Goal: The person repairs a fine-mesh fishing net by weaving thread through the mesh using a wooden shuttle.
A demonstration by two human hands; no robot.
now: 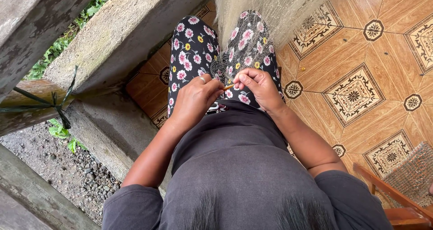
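Observation:
A fine pale fishing net (275, 9) hangs down from above and drapes over my lap, which is covered by black trousers with pink flowers (191, 54). My left hand (194, 99) and my right hand (259, 88) meet over my lap. Between their fingertips sits a small orange-brown netting needle (228, 86). Both hands pinch around it and the net mesh (225, 63) bunched there. There is a ring on my left hand.
A concrete ledge and post (117, 36) run along the left, with wooden rails (27, 108) and gravel (76, 167) below. Patterned orange floor tiles (356, 95) spread to the right. A wooden chair with a woven seat (401, 185) stands at the lower right.

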